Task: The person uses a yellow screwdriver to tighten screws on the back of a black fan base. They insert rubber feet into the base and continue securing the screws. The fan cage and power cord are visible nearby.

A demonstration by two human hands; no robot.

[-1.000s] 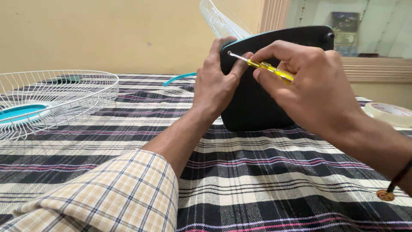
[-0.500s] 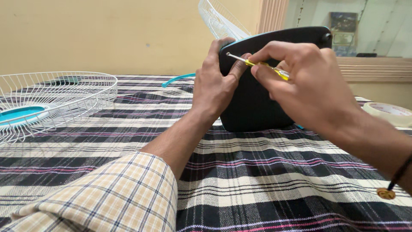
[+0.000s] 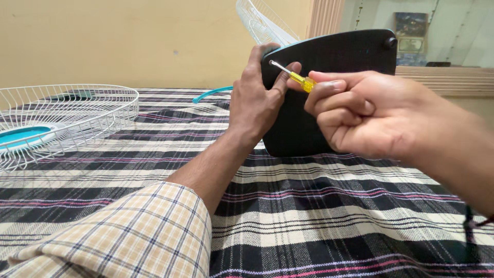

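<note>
A: Where is the black fan base (image 3: 329,92) as you see it?

B: It stands on edge on the checked cloth (image 3: 309,206), underside facing you, tilted slightly back. Your left hand (image 3: 257,103) wraps its upper left corner, thumb and fingers pressed on the edge, so the slab cannot tip or twist while you work on it.

A: And the tool?

B: Your right hand (image 3: 370,116) has its grip closed around the yellow-handled screwdriver (image 3: 293,76), thumb and forefinger pinching the handle near the shaft. The metal tip sits at a spot close to that top left corner, right beside your left thumb. Holding the base so near the tip keeps the blade from skating off.

A: Anything else around you?

B: A white wire fan guard (image 3: 67,116) with a teal centre lies flat on the cloth, well apart to your left. Another white guard (image 3: 262,23) rises behind the base, and a teal curved piece (image 3: 211,94) lies just beyond your left wrist. Your checked sleeve (image 3: 128,237) fills the near foreground.
</note>
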